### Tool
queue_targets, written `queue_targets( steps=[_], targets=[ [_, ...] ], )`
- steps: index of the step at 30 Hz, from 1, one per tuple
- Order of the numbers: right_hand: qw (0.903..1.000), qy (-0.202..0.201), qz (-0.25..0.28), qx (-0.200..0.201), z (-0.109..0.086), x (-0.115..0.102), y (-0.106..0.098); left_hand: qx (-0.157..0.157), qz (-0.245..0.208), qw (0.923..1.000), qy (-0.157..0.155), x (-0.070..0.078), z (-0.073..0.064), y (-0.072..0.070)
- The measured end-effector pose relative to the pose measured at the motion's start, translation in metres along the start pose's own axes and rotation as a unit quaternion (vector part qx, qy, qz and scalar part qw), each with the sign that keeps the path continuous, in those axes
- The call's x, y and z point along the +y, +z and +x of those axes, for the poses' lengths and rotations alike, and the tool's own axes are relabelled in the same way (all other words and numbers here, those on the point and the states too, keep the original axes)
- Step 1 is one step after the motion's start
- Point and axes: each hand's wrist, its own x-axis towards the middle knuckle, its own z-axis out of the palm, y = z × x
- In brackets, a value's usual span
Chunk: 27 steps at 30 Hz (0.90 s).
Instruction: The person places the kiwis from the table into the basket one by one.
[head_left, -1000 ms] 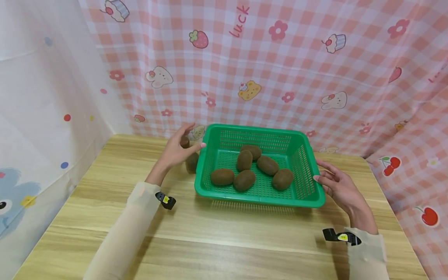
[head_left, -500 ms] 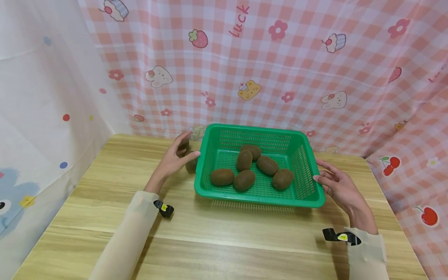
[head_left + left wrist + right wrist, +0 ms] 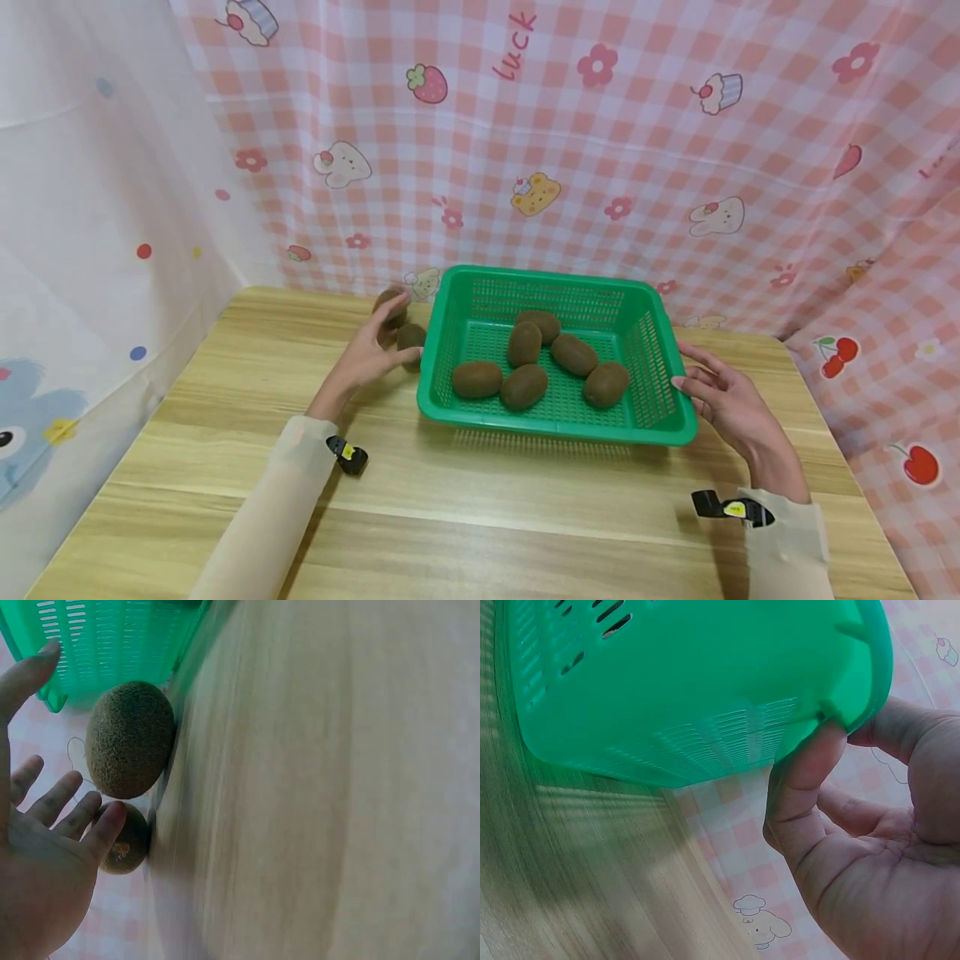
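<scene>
A green plastic basket [image 3: 555, 429] with slotted sides stands on the table, several brown kiwis [image 3: 575, 355] lying on its floor. My right hand [image 3: 738, 408] pinches the basket's right rim, thumb on top and curled fingers under it; the right wrist view shows this grip [image 3: 855, 825] up close. Left of the basket, two more kiwis lie on the table: a rear one [image 3: 390, 305] and a nearer one [image 3: 412, 340] beside the basket wall. Around these two, my left hand [image 3: 366, 354] is spread, thumb apart from the fingers. In the left wrist view its palm [image 3: 45, 877] holds nothing.
The wooden table [image 3: 465, 525] stretches toward me in front of the basket. A pink checked curtain [image 3: 480, 133] hangs right behind the table, and another stretch of it is at the right. White printed cloth [image 3: 112, 208] hangs at the left.
My left hand has drawn back slightly toward me and to the left, thumb lower, so both loose kiwis show more. The basket and my right hand have stayed put.
</scene>
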Motion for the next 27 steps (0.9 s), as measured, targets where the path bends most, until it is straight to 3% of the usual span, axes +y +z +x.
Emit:
queue_targets(
  steps=[10,20,27],
  targets=[
    [1.0,-0.003,0.008,0.002,0.0001,0.0,0.0006,-0.03,0.131,0.9905,0.032,-0.0053,0.0005,0.0007],
    [0.9999,-0.005,0.01,0.0,-0.0001,0.0001,0.0007,-0.024,0.153,0.9878,0.007,-0.0032,-0.0008,0.0037],
    [0.9999,-0.004,0.012,0.0,0.0002,0.0004,0.0013,-0.01,0.132,0.9911,-0.014,-0.0023,-0.0012,0.0035]
  ],
)
